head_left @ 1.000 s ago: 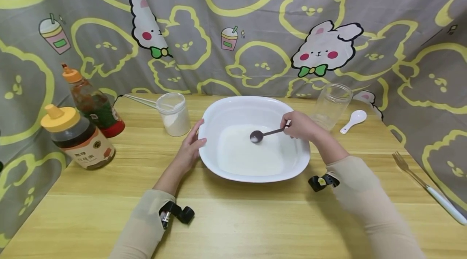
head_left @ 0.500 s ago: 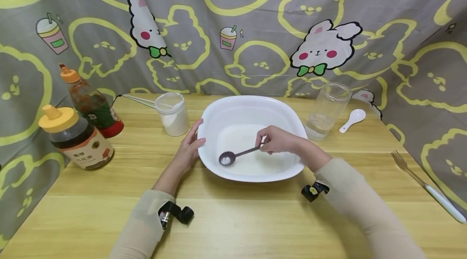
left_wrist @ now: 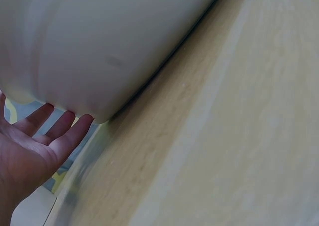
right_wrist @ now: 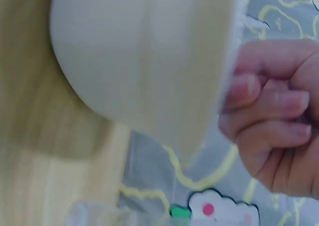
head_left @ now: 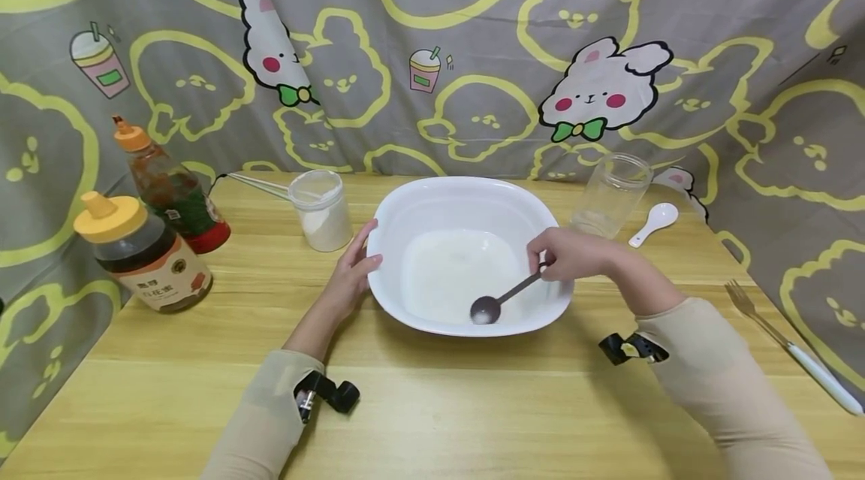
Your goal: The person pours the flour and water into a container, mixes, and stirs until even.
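Note:
In the head view a white oval basin [head_left: 466,191] stands mid-table, with milky white contents at its bottom. My left hand [head_left: 346,277] holds the basin's left side, thumb over the rim; in the left wrist view its fingertips touch the outer wall. My right hand [head_left: 571,253] pinches the handle of a dark measuring spoon [head_left: 485,310] over the right rim. The spoon's round bowl is low in the basin, near the front wall, with some whitish stuff in it. In the right wrist view the curled fingers [right_wrist: 271,131] show, while the basin wall hides the spoon.
Left of the basin stand a jar of white powder [head_left: 326,228] with sticks in or behind it, a honey bottle [head_left: 162,277] and a red sauce bottle [head_left: 172,191]. To the right are a clear glass jar [head_left: 611,194], a white spoon [head_left: 655,223] and a fork [head_left: 784,337].
The measuring spoon has swept left and forward, then back right along the basin's front, carried by my right hand. My left hand and the basin have stayed in place.

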`<state>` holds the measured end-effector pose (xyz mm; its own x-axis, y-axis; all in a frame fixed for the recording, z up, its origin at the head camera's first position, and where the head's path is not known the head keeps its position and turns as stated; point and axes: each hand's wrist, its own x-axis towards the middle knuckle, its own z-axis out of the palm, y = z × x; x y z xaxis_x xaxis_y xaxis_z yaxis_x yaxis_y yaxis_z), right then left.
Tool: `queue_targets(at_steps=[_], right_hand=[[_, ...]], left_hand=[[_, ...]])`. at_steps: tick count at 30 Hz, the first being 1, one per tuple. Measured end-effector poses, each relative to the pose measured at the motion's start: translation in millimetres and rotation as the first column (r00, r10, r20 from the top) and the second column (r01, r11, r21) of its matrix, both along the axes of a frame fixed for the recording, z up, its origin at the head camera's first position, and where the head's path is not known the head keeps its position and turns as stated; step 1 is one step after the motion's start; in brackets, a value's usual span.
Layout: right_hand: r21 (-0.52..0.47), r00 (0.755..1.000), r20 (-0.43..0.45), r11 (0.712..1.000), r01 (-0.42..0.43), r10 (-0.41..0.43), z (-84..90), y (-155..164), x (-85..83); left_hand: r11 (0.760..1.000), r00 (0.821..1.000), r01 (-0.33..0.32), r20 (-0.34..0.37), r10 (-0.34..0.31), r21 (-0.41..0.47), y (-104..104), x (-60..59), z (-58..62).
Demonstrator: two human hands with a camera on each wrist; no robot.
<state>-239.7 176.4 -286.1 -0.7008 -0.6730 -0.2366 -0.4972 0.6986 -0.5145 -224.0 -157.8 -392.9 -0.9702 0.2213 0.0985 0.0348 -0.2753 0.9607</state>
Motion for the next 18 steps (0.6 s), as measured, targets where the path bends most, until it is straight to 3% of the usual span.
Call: queue_targets(at_steps=[3,8,14,16,18], right_hand=[[0.074,0.992,-0.075,0.991,0.110,-0.104,6.9,9,-2.4],[0.082,0.957,-0.162,0.964,0.254,-0.239,6.2,9,-11.9],[-0.019,0.910,-0.269,0.946,0.322,-0.315,-14.1,-11,-29.6],[-0.070,0.900,-0.260,0.936,0.344,-0.350,-21.7,-21,-34.1],[-0.129,0.896,-0.195,0.916,0.380,-0.399,-28.4,-30,-37.2]], left_hand=[[1.000,1.000,0.000,-0.001,0.000,0.000,0,0.3,0.0],[1.000,1.000,-0.002,-0.003,0.002,-0.007,-1,-0.1,0.1],[1.000,1.000,-0.005,-0.002,0.005,-0.004,-1,-0.3,-0.2],[1.000,1.000,-0.003,-0.002,0.003,-0.002,-1,-0.3,-0.2],[1.000,1.000,-0.002,-0.003,0.002,-0.001,-1,-0.1,-0.2]])
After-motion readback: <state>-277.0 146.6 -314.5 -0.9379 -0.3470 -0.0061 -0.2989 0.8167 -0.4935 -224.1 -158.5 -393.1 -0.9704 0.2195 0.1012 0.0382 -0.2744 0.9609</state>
